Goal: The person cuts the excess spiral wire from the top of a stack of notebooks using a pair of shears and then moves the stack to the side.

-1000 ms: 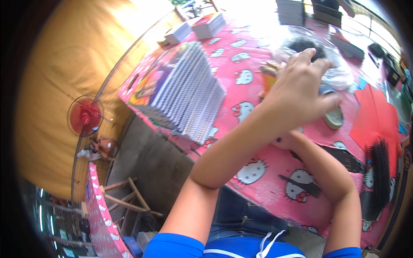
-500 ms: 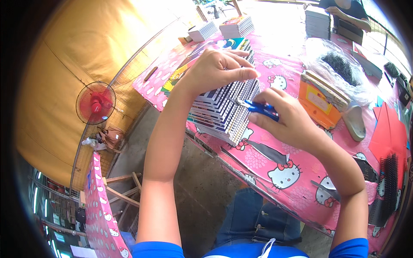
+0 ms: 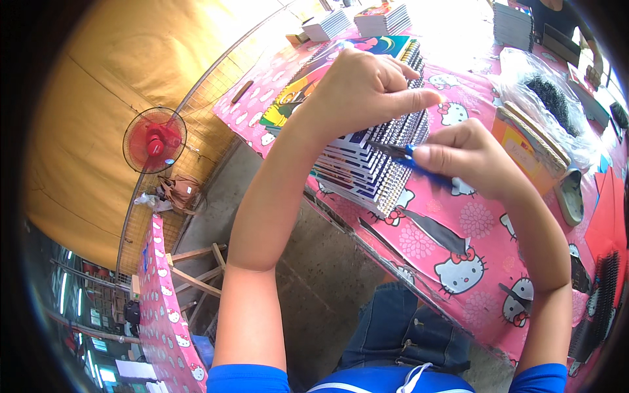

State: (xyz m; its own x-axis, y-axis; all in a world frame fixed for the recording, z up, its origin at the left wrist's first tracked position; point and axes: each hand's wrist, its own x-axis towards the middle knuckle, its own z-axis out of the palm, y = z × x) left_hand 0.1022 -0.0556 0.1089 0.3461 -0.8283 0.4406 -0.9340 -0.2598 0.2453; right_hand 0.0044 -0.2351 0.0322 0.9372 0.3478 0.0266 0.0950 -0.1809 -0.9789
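Notebooks [image 3: 359, 171] stacked on the counter [image 3: 481, 262]. Since one second earlier, left hand [image 3: 360, 92] and right hand [image 3: 468, 156] have come to this stack, centring work on its coils [image 3: 395, 185]. Right: clamped on blue pliers [image 3: 431, 173], tips at the coiled edge. Left: above, thumb apart from bent fingers; contact unclear.

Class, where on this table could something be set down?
On the pink patterned tablecloth: between the colourful spiral notebook stack and the bare right forearm (torn there), and between that stack and the clear plastic bag. Crowded: the right side, with orange cardboard box and red sheets.
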